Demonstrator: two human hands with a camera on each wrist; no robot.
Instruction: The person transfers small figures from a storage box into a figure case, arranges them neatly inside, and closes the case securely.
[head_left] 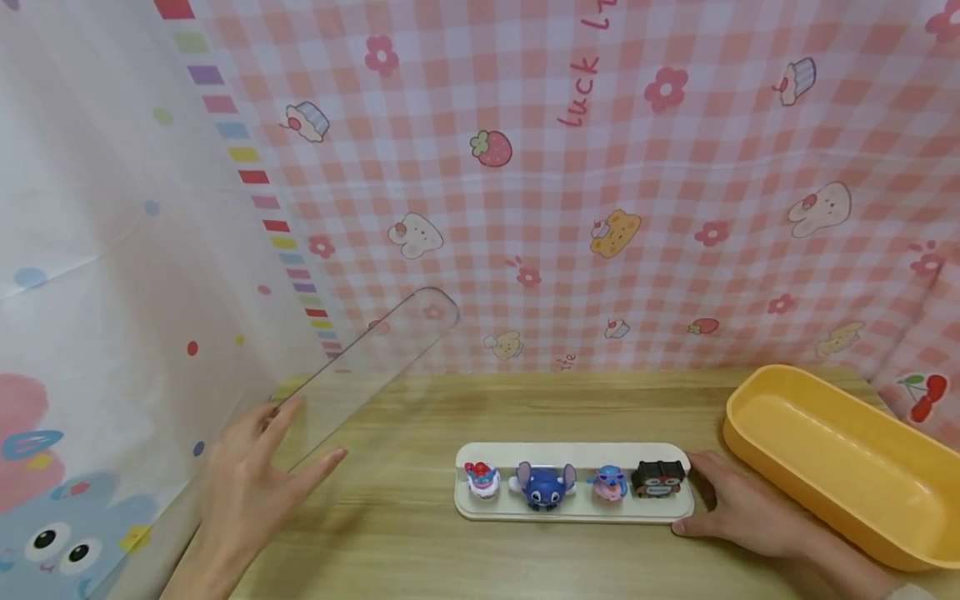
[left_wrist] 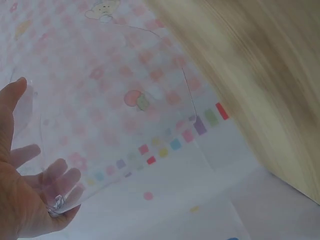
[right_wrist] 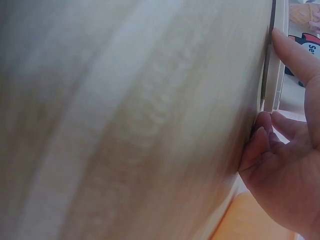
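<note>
My left hand (head_left: 247,479) holds a long clear plastic cover (head_left: 375,367) with rounded ends, raised and tilted at the left. In the left wrist view, the curled fingers (left_wrist: 65,175) show through the near end of this cover (left_wrist: 115,90). On the table lies a long white tray (head_left: 585,454). Its row of small figures has a red-and-white dessert figure (head_left: 482,481), a big-eared blue figure (head_left: 546,487), a small blue figure with sunglasses (head_left: 609,483) and a black block-shaped figure (head_left: 658,480). Thumb and fingers of my right hand (head_left: 750,508) grip the tray's right end.
A deep yellow plastic basket (head_left: 847,467) stands at the right, close beside my right forearm. Behind the wooden table (head_left: 405,550) hangs a pink checked cloth (head_left: 525,192). White patterned cloth (head_left: 112,208) covers the left side.
</note>
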